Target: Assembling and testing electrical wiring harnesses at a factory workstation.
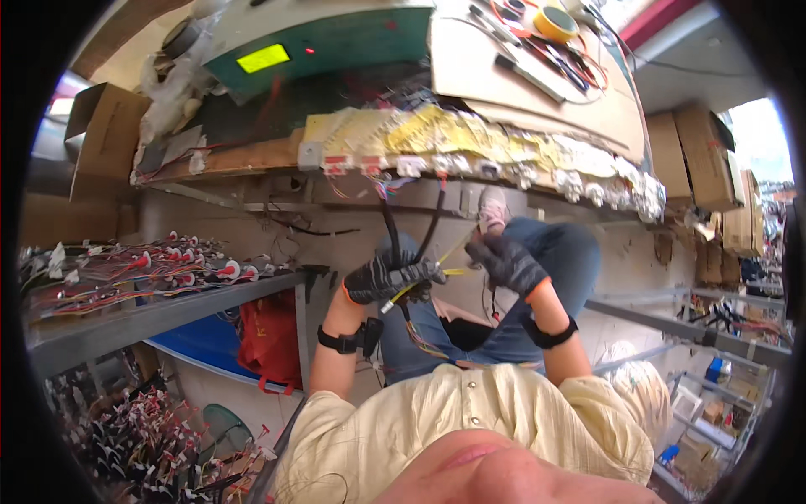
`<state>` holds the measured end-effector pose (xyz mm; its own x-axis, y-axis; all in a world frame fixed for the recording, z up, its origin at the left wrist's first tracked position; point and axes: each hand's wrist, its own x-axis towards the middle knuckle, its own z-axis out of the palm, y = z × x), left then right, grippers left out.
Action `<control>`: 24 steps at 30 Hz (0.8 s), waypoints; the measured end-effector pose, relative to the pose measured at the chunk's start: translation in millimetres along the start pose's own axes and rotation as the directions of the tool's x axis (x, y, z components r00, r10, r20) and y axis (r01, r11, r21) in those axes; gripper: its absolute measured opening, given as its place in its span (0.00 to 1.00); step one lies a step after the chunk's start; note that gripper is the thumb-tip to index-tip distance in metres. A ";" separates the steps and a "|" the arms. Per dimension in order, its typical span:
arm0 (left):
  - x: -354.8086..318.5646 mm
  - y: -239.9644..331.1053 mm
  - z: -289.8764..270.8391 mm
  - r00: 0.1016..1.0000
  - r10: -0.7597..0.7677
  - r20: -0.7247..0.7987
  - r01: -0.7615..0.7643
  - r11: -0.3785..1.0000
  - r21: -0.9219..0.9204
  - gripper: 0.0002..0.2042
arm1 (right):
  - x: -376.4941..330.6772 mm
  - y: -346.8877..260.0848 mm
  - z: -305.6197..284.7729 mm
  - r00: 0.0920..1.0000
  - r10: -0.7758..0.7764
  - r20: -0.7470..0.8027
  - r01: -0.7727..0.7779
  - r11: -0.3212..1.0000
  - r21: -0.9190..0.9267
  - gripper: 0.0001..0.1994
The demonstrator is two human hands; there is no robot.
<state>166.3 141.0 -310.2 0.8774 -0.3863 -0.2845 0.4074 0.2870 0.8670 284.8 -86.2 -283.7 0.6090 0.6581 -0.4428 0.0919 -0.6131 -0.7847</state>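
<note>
My left hand [386,279], in a dark grey knitted glove, is closed around a wire harness [417,329] in front of my lap. Two black-sleeved branches [433,217] of it rise to the bench's front edge, where their coloured wire ends are plugged in. Below the hand, thin coloured wires trail toward my waist. A white-tipped yellow piece [395,302] sticks out beside my left fingers. From there a thin yellow strand [453,250] stretches up toward my right hand [509,265], gloved alike, with its fingers pinched together at the strand's far end.
On the bench stand a green tester [327,52] with a lit display and a cardboard sheet [470,80] with tools and a yellow tape roll [556,23]. A metal rack [168,307] full of wire harnesses is at my left. Cardboard boxes [693,160] stand at the right.
</note>
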 end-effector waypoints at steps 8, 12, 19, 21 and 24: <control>8.2 1.5 5.5 0.997 0.080 0.017 -0.079 0.995 -0.066 0.13 | 15.2 -42.8 -9.0 0.988 0.019 -0.156 0.091 0.740 0.667 0.12; 11.9 8.2 17.0 0.995 0.102 0.024 -0.100 0.993 -0.067 0.12 | 18.2 -46.2 -1.2 0.961 0.000 -0.277 0.196 0.708 0.679 0.12; 5.5 -2.1 13.3 0.971 0.035 -0.236 -0.031 0.999 0.018 0.13 | 35.2 -13.2 20.3 0.560 -0.695 -0.451 0.415 0.707 -0.573 0.12; 5.7 -2.4 13.6 0.962 0.043 -0.270 -0.046 0.999 -0.004 0.14 | 48.2 -2.8 21.1 0.408 -0.809 -0.423 0.457 0.582 -0.673 0.16; 0.2 -4.8 8.6 0.853 0.231 -0.469 -0.146 0.967 0.210 0.16 | 54.6 7.7 17.1 0.759 -0.505 -0.411 0.411 0.862 -0.298 0.19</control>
<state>162.4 131.9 -310.9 0.9609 0.1475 -0.2344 0.2126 0.1494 0.9656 305.3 -47.5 -321.3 0.7400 0.6289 0.2383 0.5642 -0.3877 -0.7290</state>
